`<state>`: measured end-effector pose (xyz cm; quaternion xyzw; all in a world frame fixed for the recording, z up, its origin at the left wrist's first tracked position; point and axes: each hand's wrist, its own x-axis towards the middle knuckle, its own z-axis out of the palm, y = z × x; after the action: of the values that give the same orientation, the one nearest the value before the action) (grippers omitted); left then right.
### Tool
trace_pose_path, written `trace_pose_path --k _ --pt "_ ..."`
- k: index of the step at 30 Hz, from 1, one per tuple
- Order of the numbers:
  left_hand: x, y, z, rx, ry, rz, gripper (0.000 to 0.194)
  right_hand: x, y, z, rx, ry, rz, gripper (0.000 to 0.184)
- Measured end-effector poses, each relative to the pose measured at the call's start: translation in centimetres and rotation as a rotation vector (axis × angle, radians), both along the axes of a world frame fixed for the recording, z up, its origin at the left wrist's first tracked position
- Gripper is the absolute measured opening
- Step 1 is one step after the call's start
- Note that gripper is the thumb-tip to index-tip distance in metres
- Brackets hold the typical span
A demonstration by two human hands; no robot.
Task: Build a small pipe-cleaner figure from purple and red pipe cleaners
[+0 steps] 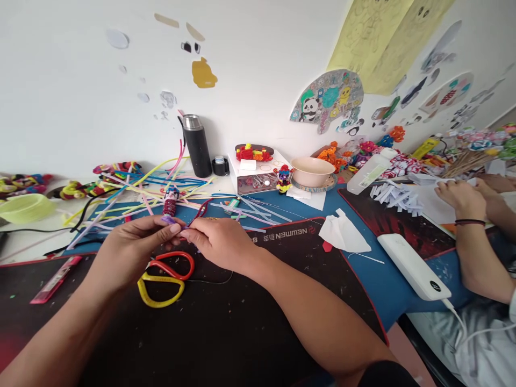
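My left hand [135,244] pinches a small purple pipe cleaner piece [168,219] between thumb and forefinger. My right hand [223,243] meets it from the other side, fingertips closed at the same piece; most of it is hidden by the fingers. Just below the hands lie scissors [161,290] with one red and one yellow handle loop, their blades covered by my left hand. A small doll figure [171,201] with a dark red body stands right behind the fingertips. Loose pipe cleaners [217,201] in several colours spread behind both hands.
A black thermos [196,148] stands by the wall, left of a white box [258,180] and a beige bowl [312,171]. A white power bank [413,266] with a cable lies at right, near another person's hand [463,199]. A pink packet [56,279] lies left on the black mat [242,333].
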<state>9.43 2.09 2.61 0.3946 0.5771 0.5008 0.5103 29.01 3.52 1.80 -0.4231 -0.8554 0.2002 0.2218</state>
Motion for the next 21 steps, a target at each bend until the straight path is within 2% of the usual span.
trace_pose_path --k 5,10,17,21 --pt "0.04 0.09 -0.05 0.098 -0.066 0.041 0.054 0.27 0.1 -0.03 -0.204 0.286 -0.021 0.031" --pt "0.15 0.24 -0.04 0.144 -0.095 0.063 0.05 0.5 0.19 -0.15 -0.444 0.541 0.019 0.028" --pt "0.22 0.07 -0.11 0.167 -0.085 0.074 0.049 0.48 0.21 -0.11 -0.349 0.516 -0.04 0.032" --pt "0.25 0.14 -0.33 0.188 -0.12 0.075 0.049 0.48 0.28 -0.24 -0.498 0.636 0.026 0.038"
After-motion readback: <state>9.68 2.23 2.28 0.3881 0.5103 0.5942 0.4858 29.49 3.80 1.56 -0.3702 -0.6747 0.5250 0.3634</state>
